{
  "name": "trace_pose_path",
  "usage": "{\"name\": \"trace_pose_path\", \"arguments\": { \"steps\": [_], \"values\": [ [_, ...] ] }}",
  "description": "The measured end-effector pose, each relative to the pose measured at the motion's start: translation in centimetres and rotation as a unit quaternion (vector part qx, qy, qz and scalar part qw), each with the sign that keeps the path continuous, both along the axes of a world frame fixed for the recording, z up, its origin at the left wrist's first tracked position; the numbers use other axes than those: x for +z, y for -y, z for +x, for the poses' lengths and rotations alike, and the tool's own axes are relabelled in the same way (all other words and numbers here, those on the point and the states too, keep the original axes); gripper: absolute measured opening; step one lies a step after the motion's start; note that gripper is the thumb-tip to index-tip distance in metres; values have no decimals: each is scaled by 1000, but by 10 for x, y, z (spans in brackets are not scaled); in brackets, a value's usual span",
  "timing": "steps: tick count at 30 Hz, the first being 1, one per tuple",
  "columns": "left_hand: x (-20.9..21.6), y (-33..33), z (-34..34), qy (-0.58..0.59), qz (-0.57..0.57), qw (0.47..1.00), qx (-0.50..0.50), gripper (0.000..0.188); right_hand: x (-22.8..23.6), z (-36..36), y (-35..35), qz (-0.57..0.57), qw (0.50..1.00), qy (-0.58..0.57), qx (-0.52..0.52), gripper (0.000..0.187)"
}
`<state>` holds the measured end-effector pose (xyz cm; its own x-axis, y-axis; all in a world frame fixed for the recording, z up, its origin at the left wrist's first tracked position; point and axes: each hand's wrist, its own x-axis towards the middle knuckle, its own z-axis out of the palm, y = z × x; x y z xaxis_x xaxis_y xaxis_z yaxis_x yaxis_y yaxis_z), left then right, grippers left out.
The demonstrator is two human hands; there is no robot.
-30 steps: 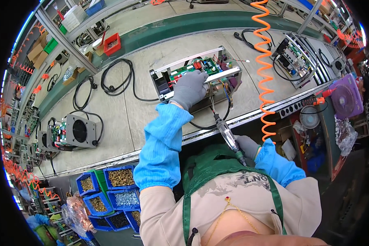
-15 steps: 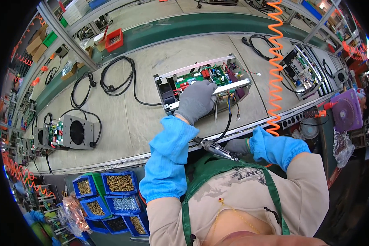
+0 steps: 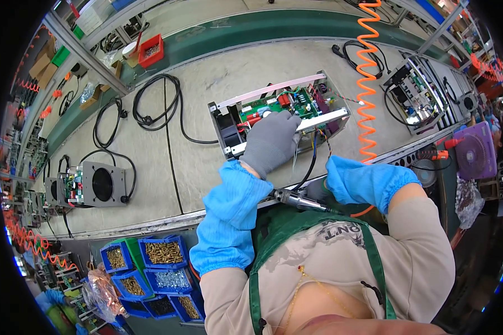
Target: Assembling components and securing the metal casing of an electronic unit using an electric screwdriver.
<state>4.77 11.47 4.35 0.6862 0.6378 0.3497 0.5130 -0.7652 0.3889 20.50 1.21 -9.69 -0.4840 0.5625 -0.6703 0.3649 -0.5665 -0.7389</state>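
An open electronics chassis [image 3: 224, 124] with metal rails and a green circuit board [image 3: 251, 109] lies on the workbench in front of me. My left hand [image 3: 271, 139], in a grey glove, lies across its near rail [image 3: 324, 119], fingers bent together over it; the fingertips are partly hidden. Close to my body, below the bench edge, my right hand [image 3: 318, 190], also gloved, is closed round a silver power screwdriver [image 3: 299, 200] that lies almost level. The sleeve hides part of that hand. Dark wires and a black cable [image 3: 309, 173] hang from the chassis's near side.
An orange coiled air hose [image 3: 366, 84] hangs right of the chassis. Blue bins [image 3: 162, 251] of screws stand lower left. Other units sit left [image 3: 103, 184] and right [image 3: 413, 95], with a coiled black cord [image 3: 176, 92] and a red tray [image 3: 151, 51] farther back.
My right hand and sleeve have moved up a little toward the bench edge, with the screwdriver still held. My left hand remains on the chassis, whose right end has shifted slightly rightward in the view.
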Motion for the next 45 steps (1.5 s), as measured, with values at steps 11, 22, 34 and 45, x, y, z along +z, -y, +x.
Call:
{"name": "trace_pose_path", "arguments": {
  "steps": [11,22,34,45],
  "values": [
    [2,1,1,-12,-18,1000,3,25,29,29,24,-132,991,16,5,58],
    [3,4,3,-17,-41,999,18,22,139,67,162,-7,946,-153,-286,96],
    [3,-4,2,-22,-73,997,9,24,137,16,144,152,924,-59,-345,91],
    [-2,-7,1,-36,-70,997,-4,26,135,8,143,156,921,-59,-353,92]
  ]
}}
